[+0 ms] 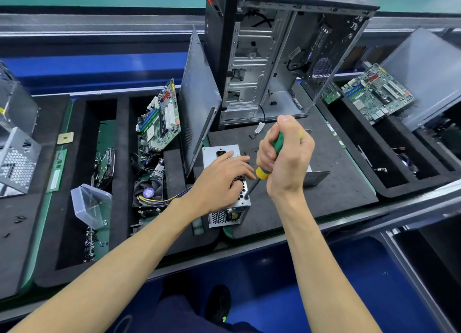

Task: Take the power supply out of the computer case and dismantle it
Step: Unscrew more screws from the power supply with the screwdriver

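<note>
Operator: both forearms bare, left hand [219, 180] and right hand [284, 155] ungloved; dark navy trousers, apparently; black shoe [218, 305] with a small neon-green mark.

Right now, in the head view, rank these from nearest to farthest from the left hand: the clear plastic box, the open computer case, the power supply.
1. Power supply: directly under the left hand, which rests on it.
2. Clear plastic box: off to the left, in the foam tray.
3. Open computer case: standing upright at the back.
</note>
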The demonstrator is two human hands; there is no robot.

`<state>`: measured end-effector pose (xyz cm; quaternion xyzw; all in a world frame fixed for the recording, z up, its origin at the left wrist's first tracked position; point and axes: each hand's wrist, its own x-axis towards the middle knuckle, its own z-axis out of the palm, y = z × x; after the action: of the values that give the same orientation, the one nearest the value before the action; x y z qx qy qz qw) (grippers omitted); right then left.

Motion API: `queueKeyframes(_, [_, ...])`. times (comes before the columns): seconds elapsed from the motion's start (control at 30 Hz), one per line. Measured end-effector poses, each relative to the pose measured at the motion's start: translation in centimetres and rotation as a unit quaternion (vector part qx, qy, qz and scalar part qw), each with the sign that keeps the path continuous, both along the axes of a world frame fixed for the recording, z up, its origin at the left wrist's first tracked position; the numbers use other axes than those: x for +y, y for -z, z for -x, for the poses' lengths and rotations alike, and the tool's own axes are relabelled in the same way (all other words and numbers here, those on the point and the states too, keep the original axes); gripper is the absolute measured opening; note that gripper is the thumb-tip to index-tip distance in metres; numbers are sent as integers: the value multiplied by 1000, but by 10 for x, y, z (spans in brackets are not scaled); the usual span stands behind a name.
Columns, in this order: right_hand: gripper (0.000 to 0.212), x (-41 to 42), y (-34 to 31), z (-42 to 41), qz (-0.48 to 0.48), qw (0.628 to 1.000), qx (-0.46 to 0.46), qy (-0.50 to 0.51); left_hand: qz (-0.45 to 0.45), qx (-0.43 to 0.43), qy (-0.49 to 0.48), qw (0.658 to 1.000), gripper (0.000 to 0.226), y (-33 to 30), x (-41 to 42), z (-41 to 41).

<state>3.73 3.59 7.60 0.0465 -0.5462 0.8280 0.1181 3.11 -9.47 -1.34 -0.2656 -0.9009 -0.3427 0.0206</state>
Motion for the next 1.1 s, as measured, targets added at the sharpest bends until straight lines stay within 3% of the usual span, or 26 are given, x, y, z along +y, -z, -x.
queueKeyframes(0.37, [35,-2,-2,-6,-47,998,22,-39,10,12,-12,1000,52,0,2,0])
queueKeyframes(1.1, [31,4,4,-9,-4,998,50,-29,17,20,-18,999,46,3,5,1])
